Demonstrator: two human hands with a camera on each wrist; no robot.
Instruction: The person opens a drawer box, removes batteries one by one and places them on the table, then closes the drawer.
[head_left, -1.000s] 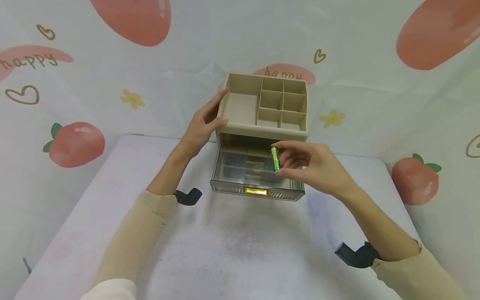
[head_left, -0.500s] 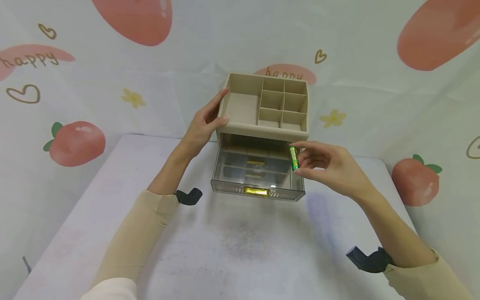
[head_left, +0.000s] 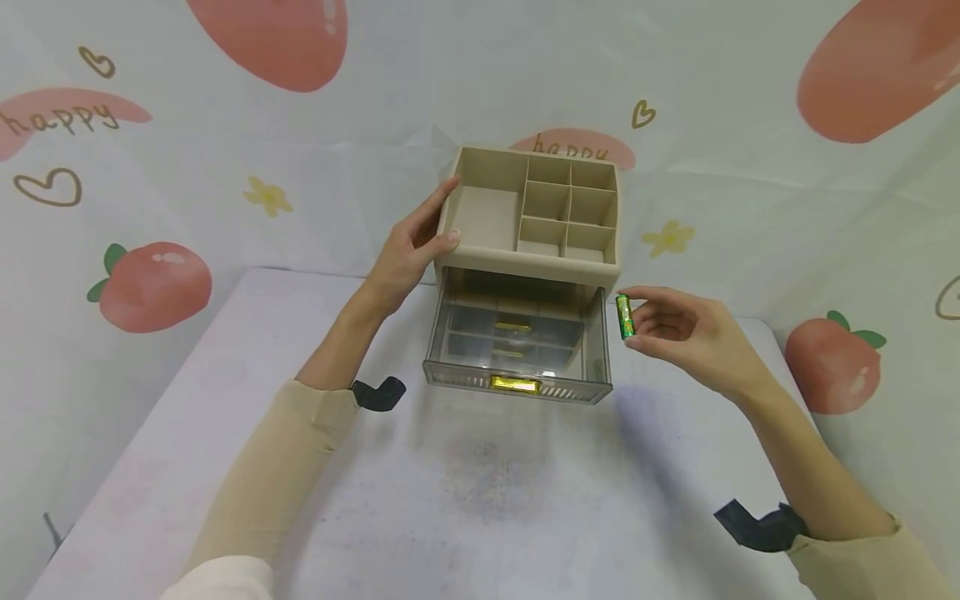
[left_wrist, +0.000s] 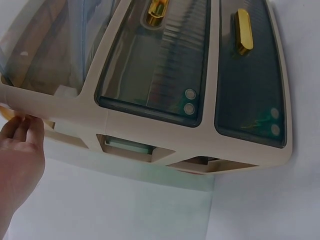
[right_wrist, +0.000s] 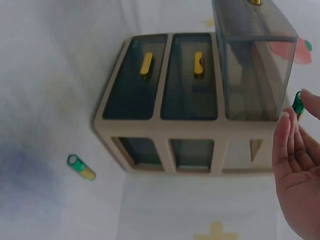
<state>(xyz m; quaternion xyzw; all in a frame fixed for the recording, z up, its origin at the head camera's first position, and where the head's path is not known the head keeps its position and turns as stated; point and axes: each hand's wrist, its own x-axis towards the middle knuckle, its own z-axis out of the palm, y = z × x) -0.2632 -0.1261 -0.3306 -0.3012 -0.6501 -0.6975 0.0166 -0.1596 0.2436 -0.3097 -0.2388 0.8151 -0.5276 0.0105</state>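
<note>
A beige desktop drawer organizer (head_left: 525,265) stands at the back of the table, its clear top drawer (head_left: 517,385) pulled out. My left hand (head_left: 405,254) grips the organizer's upper left side, thumb at the front rim; in the left wrist view its fingers bend against the side wall. Just right of the pulled-out drawer, my right hand (head_left: 690,333) pinches a green-and-gold battery (head_left: 626,317) between thumb and forefinger, roughly upright. A second such battery (right_wrist: 81,167) lies on the table beside the organizer in the right wrist view.
The organizer's top has one large compartment (head_left: 483,215) and several small ones. Two lower drawers with gold handles are pushed in; green marks (left_wrist: 260,122) show through the lowest front. A patterned cloth (head_left: 360,125) hangs behind the white table (head_left: 450,500).
My right hand has moved right with the battery, from over the pulled-out drawer to beyond its right side. My left hand and the organizer stay put.
</note>
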